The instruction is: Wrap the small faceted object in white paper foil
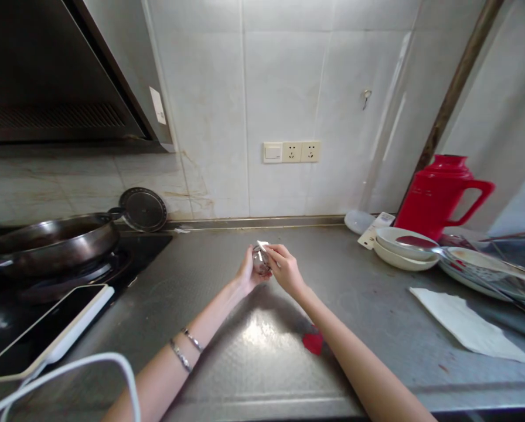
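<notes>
Over the middle of the grey metal counter point(192, 287), a small clear glass object point(259, 261) rests in my left hand point(247, 274), whose fingers curl round its side. Close against it on the right, my right hand point(285, 269) pinches a bit of white material point(262, 245) at the top of the glass. The white piece looks like tissue or cloth; most of it is hidden by the fingers. A red scrap point(312, 342) lies on the counter beside my right forearm.
At left, a metal pan point(64, 243) sits on the black stove, with a phone and white cable point(82, 358) in front. At right stand stacked bowls point(403, 258), dishes with utensils, a red thermos jug point(438, 196) and a white paper sheet point(469, 328).
</notes>
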